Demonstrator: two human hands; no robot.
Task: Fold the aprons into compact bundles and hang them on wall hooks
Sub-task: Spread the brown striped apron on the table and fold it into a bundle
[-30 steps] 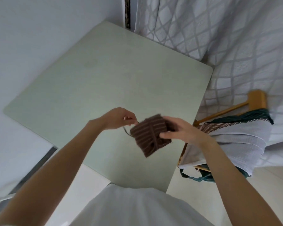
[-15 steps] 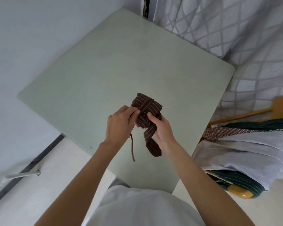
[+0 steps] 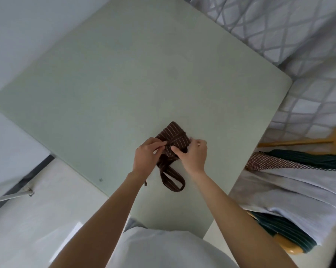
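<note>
Starting at the left, our left hand (image 3: 146,158) has its fingers curled in, pinching the thin tie where it crosses the brown striped apron bundle (image 3: 173,139), which sits over the near-right part of the pale green table (image 3: 105,84). Our right hand (image 3: 192,157) grips the bundle's other side, thumb pressed on top. Below them a flat strap loop (image 3: 172,179) hangs free toward us. We judge the bundle light and soft, apt to spring open if let go — so the wrap is best held firmly at the crossing, and the loop looks the natural part to carry it by and to hang on a hook. At far right more folded aprons (image 3: 298,182) lie draped on a wooden chair (image 3: 291,142). Half a second ago the bundle stood more upright between our hands with its tail dangling straight; now it lies flatter and the strap has opened into a loop.
</note>
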